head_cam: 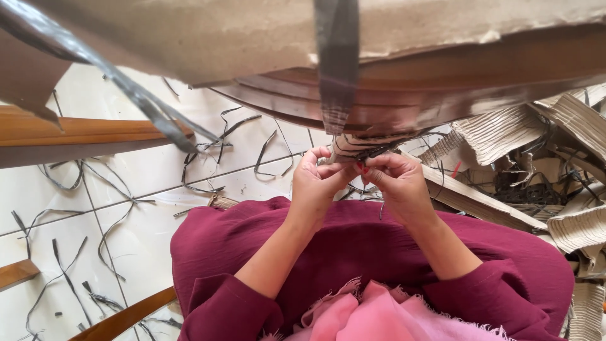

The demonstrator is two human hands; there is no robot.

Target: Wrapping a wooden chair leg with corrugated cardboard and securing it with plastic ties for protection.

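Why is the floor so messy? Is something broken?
Dark cut strap pieces lie scattered over the white tiled floor, and torn corrugated cardboard is heaped at right. Both hands pinch a wrapped bundle's frayed end.

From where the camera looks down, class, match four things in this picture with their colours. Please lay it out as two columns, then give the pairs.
Things:
1. tiled floor
2. cut strap scraps
3. scarf
4. wooden slat

Colours:
A. pink
B. brown
C. white
D. dark grey

Pairs: 1-C, 2-D, 3-A, 4-B
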